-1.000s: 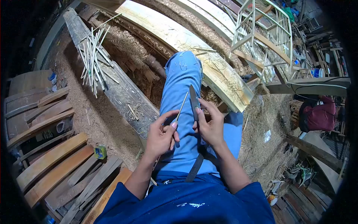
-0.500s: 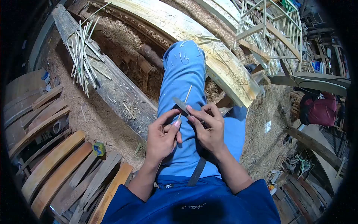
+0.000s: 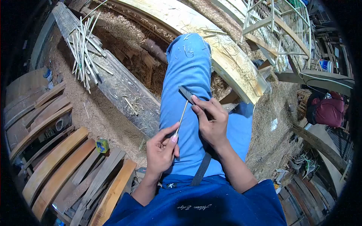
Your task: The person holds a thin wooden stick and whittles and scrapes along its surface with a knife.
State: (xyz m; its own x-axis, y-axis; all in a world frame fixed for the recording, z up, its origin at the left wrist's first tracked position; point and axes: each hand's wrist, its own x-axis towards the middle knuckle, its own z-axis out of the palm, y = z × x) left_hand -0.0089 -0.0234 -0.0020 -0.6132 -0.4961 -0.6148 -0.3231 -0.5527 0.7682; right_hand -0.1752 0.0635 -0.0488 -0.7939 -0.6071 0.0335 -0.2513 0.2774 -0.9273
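Note:
Pinched between the thumb and fingers of my left hand point(image 3: 162, 150) is a thin bamboo stick point(image 3: 183, 115), slanting up and away over my blue trouser leg. My right hand point(image 3: 212, 122) is closed on a knife, its grey blade point(image 3: 184, 92) pointing up and left. The handle is hidden in my fingers. The blade lies close to the stick's far end; I cannot tell whether they touch. A strap point(image 3: 200, 168) hangs over my lap below the hands.
A bundle of pale sticks point(image 3: 85, 52) lies on a weathered plank point(image 3: 128, 88) at left. Beyond my knee runs a thick pale board point(image 3: 230, 56) with shavings. A wire cage point(image 3: 279, 30) stands at upper right. Curved wood pieces point(image 3: 56, 165) and a yellow tape measure point(image 3: 102, 145) are at lower left.
My left hand has drawn the stick down toward me, away from the right hand. The knife blade now sits by the stick's far end instead of along its middle.

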